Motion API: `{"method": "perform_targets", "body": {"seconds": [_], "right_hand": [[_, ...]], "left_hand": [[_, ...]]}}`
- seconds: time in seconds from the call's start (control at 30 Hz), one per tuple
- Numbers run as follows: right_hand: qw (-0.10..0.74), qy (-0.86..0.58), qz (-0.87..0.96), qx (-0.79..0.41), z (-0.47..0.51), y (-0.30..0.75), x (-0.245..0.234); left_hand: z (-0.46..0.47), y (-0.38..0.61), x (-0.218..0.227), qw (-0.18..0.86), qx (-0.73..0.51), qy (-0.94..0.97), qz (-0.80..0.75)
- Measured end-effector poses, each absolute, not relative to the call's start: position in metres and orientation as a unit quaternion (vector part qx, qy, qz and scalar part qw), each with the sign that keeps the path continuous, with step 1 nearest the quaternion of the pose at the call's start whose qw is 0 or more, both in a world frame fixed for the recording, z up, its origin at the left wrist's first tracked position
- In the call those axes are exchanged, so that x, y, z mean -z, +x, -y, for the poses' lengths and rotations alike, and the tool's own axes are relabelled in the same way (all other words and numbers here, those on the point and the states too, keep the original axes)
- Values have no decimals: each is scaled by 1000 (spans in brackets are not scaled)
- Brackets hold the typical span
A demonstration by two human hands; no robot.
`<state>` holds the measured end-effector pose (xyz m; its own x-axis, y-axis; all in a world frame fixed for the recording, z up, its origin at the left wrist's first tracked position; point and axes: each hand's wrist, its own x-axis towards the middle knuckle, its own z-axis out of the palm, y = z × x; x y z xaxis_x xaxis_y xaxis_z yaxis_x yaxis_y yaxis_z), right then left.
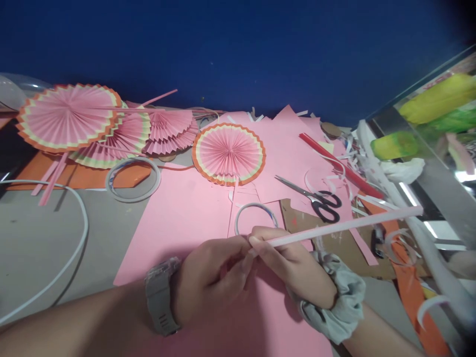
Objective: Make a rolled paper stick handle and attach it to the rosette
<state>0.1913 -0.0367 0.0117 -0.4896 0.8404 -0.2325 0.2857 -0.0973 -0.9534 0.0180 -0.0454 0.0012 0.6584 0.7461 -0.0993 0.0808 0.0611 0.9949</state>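
Observation:
My left hand [215, 270], with a grey watch [160, 295] on its wrist, meets my right hand [288, 263] over pink paper [178, 213]. Both are closed, fingertips together at one end of a narrow pale pink strip [345, 225]. The strip slants up to the right out of my right hand's pinch. What lies between the left fingers is partly hidden, but they press at the strip's end. A roll of tape [238, 218] lies just beyond my hands. Behind it is a round pleated paper fan [228, 153] with an orange and cream rim.
Black-handled scissors [323, 203] lie at right, near a red roll [342, 166] and paper scraps. More pleated fans [69, 119] are stacked at back left, by another tape roll [107, 186]. A white cable [84, 223] loops at left. A blue wall [223, 49] stands behind.

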Motion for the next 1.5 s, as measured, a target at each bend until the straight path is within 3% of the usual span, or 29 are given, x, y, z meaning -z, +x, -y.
{"method": "perform_targets", "body": {"seconds": [1.5], "right_hand": [[188, -460, 626, -601, 36, 198, -15]], "left_hand": [[44, 17, -4, 655, -260, 645, -296]]}}
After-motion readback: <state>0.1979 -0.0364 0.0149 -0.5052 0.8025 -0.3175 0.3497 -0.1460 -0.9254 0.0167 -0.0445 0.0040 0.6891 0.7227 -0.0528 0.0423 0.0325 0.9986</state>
